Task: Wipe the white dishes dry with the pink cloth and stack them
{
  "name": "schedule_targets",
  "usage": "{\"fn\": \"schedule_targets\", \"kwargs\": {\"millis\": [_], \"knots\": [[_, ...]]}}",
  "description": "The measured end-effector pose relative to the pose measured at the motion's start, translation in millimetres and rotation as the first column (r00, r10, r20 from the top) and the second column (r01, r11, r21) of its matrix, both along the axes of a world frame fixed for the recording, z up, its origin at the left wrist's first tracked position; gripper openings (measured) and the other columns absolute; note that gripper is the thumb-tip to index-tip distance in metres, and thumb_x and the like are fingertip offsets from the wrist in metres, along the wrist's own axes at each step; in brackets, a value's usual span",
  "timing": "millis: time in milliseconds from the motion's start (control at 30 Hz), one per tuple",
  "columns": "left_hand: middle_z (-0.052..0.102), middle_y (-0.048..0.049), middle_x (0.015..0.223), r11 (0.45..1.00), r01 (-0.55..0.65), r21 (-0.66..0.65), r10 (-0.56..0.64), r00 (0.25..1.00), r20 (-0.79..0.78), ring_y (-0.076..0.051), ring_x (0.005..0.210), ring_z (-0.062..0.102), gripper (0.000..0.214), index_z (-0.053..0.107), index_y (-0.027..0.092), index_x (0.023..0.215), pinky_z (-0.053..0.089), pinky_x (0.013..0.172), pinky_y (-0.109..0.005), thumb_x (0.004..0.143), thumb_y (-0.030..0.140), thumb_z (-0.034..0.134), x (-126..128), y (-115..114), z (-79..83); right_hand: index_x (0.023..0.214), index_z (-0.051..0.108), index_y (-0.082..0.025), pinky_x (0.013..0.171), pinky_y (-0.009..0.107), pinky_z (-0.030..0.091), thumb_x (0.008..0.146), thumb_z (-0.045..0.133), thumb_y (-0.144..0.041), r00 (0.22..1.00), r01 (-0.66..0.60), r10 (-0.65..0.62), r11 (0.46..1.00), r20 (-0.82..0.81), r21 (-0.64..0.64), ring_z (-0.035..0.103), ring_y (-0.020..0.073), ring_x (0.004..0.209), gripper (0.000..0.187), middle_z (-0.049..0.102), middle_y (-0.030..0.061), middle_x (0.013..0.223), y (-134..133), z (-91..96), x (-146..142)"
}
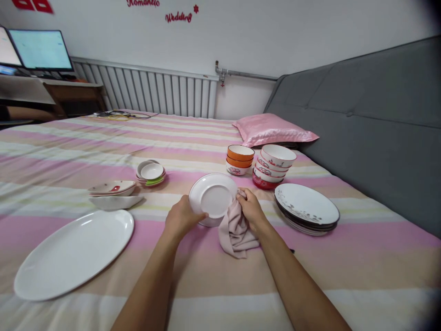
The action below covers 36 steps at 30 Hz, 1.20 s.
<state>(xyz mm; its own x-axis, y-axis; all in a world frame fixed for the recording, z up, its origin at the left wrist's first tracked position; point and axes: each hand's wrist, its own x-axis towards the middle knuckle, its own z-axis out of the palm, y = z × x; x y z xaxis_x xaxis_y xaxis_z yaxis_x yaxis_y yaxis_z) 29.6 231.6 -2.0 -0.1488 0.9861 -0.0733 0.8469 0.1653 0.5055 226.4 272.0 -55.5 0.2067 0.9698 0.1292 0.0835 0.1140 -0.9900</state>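
My left hand (182, 219) grips the left rim of a small white plate (212, 198), holding it tilted up over the striped bedsheet (361, 257). My right hand (251, 209) is closed on a beige cloth (237, 232), pressed against the plate's right edge. The cloth hangs down from that hand onto the sheet.
A large white oval platter (74, 253) lies at the left, with shallow dishes (112, 188) and small saucers (150, 174) behind it. Stacked orange bowls (240, 159), patterned bowls (274, 165) and a pile of dark-rimmed plates (306, 207) sit to the right. A pink pillow (272, 128) rests near the grey headboard (372, 119).
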Motion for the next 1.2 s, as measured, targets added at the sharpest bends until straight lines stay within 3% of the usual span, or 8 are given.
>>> {"fn": "schedule_targets", "kwargs": {"millis": [167,333,533,700,833,1000,1100,1200], "knots": [[0.065,-0.0108,0.092,0.999,-0.026,0.029,0.024,0.998,0.059,-0.026,0.082,0.062,0.042,0.052,0.018,0.091,0.041,0.056,-0.027,0.057,0.037,0.067,-1.5,1.9,-7.8,0.09,0.057,-0.019,0.082,0.032,0.041,0.064,0.054,-0.03,0.998,0.024,-0.027,0.999,-0.056,-0.047,0.056,0.0188,0.086,0.028,0.063,0.0044,0.09,1.3,-3.0,0.6],[0.066,-0.0058,0.078,0.982,-0.048,0.185,-0.016,0.943,0.333,-0.022,0.07,0.061,0.041,0.056,0.017,0.088,0.043,0.056,-0.028,0.054,0.032,0.072,-6.7,5.6,-11.8,0.088,0.057,-0.019,0.077,0.03,0.044,0.062,0.057,-0.03,0.99,-0.006,-0.009,0.995,-0.143,-0.103,0.057,0.0178,0.081,0.029,0.064,0.0029,0.083,4.3,-8.1,1.6],[0.068,-0.0094,0.096,0.939,-0.044,0.34,-0.259,0.556,0.789,-0.021,0.084,0.062,0.053,0.061,0.011,0.104,0.048,0.073,-0.031,0.054,0.024,0.075,-8.4,-1.7,11.0,0.083,0.062,-0.018,0.071,0.031,0.047,0.06,0.063,-0.03,0.961,-0.23,0.2,0.961,-0.189,-0.155,0.061,0.0181,0.073,0.026,0.066,0.0013,0.073,-8.1,-0.3,-3.0],[0.065,-0.0116,0.11,0.936,-0.072,0.345,-0.304,0.332,0.893,-0.025,0.096,0.06,0.056,0.063,0.013,0.109,0.048,0.079,-0.033,0.056,0.027,0.077,-13.0,-7.8,22.5,0.08,0.065,-0.018,0.073,0.031,0.047,0.064,0.064,-0.027,0.803,-0.596,0.582,0.779,-0.131,-0.193,0.06,0.017,0.076,0.018,0.067,-0.0001,0.075,-24.4,16.9,-2.6],[0.067,-0.0107,0.106,0.958,-0.051,0.281,-0.248,0.335,0.909,-0.025,0.088,0.063,0.052,0.064,0.015,0.108,0.05,0.071,-0.031,0.059,0.03,0.075,-17.5,-9.6,23.1,0.066,0.067,-0.017,0.067,0.029,0.046,0.066,0.06,-0.023,0.751,-0.62,0.653,0.748,0.098,-0.236,0.058,0.0158,0.067,0.009,0.067,0.0008,0.07,-22.4,13.5,3.9],[0.065,-0.0128,0.111,0.944,0.131,0.301,-0.328,0.426,0.843,-0.029,0.098,0.061,0.053,0.062,0.013,0.113,0.05,0.076,-0.034,0.065,0.033,0.071,-8.8,-12.0,21.6,0.071,0.068,-0.018,0.068,0.033,0.048,0.065,0.062,-0.024,0.905,-0.336,0.354,0.935,0.236,-0.116,0.061,0.0194,0.071,0.01,0.069,0.003,0.075,-10.0,4.3,15.0],[0.061,-0.0112,0.119,0.925,0.171,0.338,-0.378,0.477,0.793,-0.029,0.104,0.058,0.051,0.06,0.016,0.116,0.048,0.081,-0.035,0.069,0.036,0.067,-0.7,-12.8,20.2,0.087,0.067,-0.017,0.078,0.036,0.047,0.064,0.066,-0.03,0.991,-0.105,0.1,0.993,0.092,0.059,0.061,0.0223,0.087,0.027,0.068,0.0068,0.094,-8.1,16.5,16.7],[0.061,-0.0101,0.12,0.914,0.203,0.35,-0.404,0.517,0.755,-0.028,0.105,0.058,0.05,0.06,0.017,0.116,0.048,0.084,-0.035,0.071,0.037,0.066,5.1,-12.8,19.6,0.104,0.06,-0.017,0.084,0.036,0.046,0.07,0.062,-0.033,0.992,-0.004,0.029,0.98,-0.123,0.198,0.059,0.022,0.098,0.038,0.065,0.0098,0.105,-13.8,36.4,10.5]]}}
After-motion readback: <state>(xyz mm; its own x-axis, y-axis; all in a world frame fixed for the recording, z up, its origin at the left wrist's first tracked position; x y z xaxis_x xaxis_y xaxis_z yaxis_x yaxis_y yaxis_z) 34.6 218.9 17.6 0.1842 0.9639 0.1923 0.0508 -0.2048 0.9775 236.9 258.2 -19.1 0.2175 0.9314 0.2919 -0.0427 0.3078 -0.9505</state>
